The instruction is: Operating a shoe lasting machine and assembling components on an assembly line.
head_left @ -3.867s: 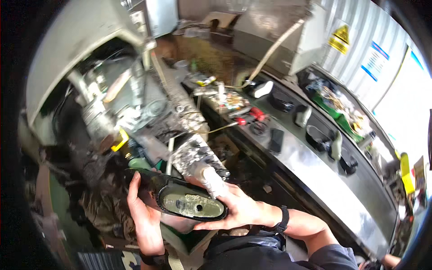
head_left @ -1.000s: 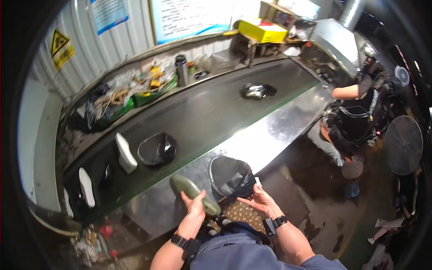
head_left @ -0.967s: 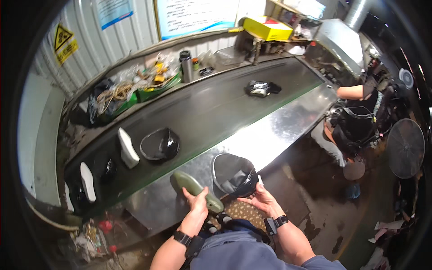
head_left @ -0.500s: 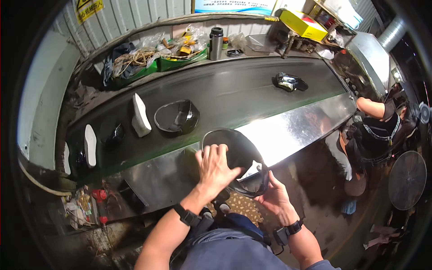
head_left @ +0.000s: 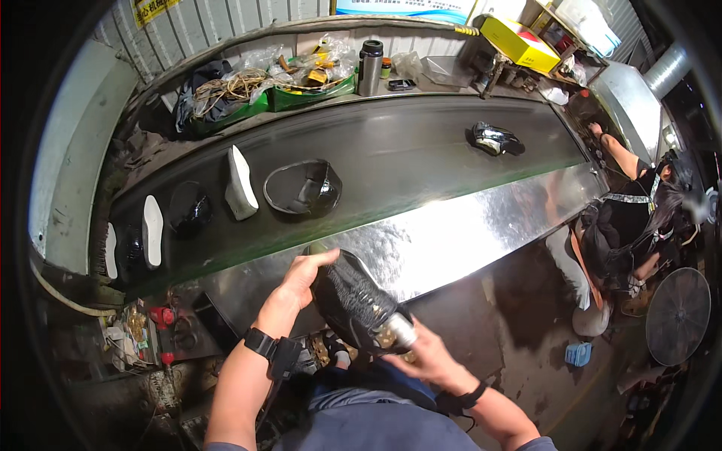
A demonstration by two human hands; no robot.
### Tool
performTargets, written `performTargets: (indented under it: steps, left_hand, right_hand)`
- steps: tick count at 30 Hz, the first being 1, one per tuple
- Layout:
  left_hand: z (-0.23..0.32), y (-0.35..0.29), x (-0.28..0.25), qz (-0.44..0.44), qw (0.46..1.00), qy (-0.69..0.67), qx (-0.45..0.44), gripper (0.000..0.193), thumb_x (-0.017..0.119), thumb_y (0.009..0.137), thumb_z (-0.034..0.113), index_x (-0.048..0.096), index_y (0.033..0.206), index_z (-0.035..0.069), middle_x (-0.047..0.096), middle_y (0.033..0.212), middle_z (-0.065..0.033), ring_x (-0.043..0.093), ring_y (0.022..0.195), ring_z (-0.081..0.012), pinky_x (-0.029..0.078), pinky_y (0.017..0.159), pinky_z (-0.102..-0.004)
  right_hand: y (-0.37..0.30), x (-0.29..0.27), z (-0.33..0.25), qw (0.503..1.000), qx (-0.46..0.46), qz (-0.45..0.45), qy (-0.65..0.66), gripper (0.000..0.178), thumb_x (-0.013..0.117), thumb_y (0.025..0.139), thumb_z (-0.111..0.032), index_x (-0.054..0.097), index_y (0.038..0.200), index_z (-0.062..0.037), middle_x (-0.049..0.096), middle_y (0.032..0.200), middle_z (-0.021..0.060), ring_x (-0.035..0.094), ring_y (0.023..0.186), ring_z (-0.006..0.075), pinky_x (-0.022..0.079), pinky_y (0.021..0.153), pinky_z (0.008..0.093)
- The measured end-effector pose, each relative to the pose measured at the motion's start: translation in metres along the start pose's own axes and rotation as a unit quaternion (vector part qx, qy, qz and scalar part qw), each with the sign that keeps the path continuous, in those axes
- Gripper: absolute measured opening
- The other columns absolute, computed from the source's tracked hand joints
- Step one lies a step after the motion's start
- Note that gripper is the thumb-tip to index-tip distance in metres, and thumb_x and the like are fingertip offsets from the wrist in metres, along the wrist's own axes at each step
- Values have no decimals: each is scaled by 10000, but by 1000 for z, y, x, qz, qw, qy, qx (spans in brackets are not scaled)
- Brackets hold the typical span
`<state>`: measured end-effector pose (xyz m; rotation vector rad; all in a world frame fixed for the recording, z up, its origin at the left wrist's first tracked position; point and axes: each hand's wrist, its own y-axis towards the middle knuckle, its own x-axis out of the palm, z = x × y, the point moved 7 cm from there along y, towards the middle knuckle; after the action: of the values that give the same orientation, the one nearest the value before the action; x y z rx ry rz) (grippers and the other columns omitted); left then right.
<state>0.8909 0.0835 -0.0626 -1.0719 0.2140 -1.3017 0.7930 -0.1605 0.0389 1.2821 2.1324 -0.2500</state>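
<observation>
At the far left, a small white shoe form (head_left: pixel 110 250) and a larger white shoe form (head_left: pixel 152 231) are lying on a dark belt (head_left: pixel 406 150). Below them, a red tool (head_left: pixel 162 317) is sitting near the belt's front edge. Next along the belt, a black shoe upper (head_left: pixel 191 210), a pale shoe form (head_left: pixel 241 184) and an open black upper (head_left: pixel 304 188) are resting in a row.

The left hand (head_left: pixel 299 278) is clasping the upper end of a black shoe (head_left: pixel 350 293), its thumb lying over the top and its other fingers hidden behind. The shoe is slanting in front of the shiny metal desk (head_left: pixel 451 233), between both hands. The right hand (head_left: pixel 432 359) is gripping the lower end, thumb and fingers spread around it; a white wrap (head_left: pixel 401 329) seems to be covering one finger, though blur is softening it.

Farther right, another black shoe (head_left: pixel 495 139) is lying on the belt, a blue basket (head_left: pixel 577 353) is standing on the floor, and a co-worker (head_left: pixel 632 214) is sitting beyond the desk's end, near a round fan (head_left: pixel 678 316).
</observation>
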Motion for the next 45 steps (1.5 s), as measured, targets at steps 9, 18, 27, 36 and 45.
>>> performTargets:
  steps: [9, 18, 27, 36, 45]
  left_hand:
    - [41, 55, -43, 267, 783, 449, 337, 320, 750, 854, 326, 758, 923, 14, 725, 872, -145, 692, 810, -273, 513, 762, -382]
    - [12, 55, -75, 290, 848, 390, 210, 739, 804, 759, 413, 544, 1279, -42, 634, 1155, -211, 628, 1081, -332, 490, 953, -427]
    - [19, 39, -50, 335, 774, 498, 203, 666, 780, 681, 378, 559, 1151, -40, 654, 1100, -273, 608, 1090, -442, 483, 969, -481]
    - [52, -95, -125, 475, 796, 332, 179, 442, 727, 641, 290, 641, 925, -37, 705, 925, -239, 691, 917, -395, 545, 826, -448]
    - [-7, -362, -192, 597, 712, 194, 315, 430, 722, 666, 298, 661, 974, 5, 715, 904, -196, 694, 856, -345, 533, 794, -415]
  right_hand:
    - [0, 81, 51, 988, 4, 154, 1, 939, 924, 671, -187, 396, 1416, 32, 434, 1348, 223, 484, 1238, 409, 399, 1082, 397]
    - [19, 106, 78, 985, 67, -2, 158, 1075, 846, 759, -149, 148, 1552, 48, 312, 1538, 313, 319, 1449, 420, 308, 1162, 396]
    - [23, 112, 79, 995, -22, -1, 94, 844, 795, 757, -135, 365, 1462, 40, 395, 1499, 273, 376, 1411, 436, 238, 1198, 517]
    - [87, 120, 17, 866, 177, -182, 432, 979, 628, 983, -289, -102, 1545, 38, 222, 1614, 219, 251, 1488, 315, 288, 1183, 403]
    - [59, 201, -180, 731, 275, -524, 339, 547, 558, 1024, -414, 489, 1389, -11, 649, 1182, 68, 646, 979, 154, 533, 812, 287]
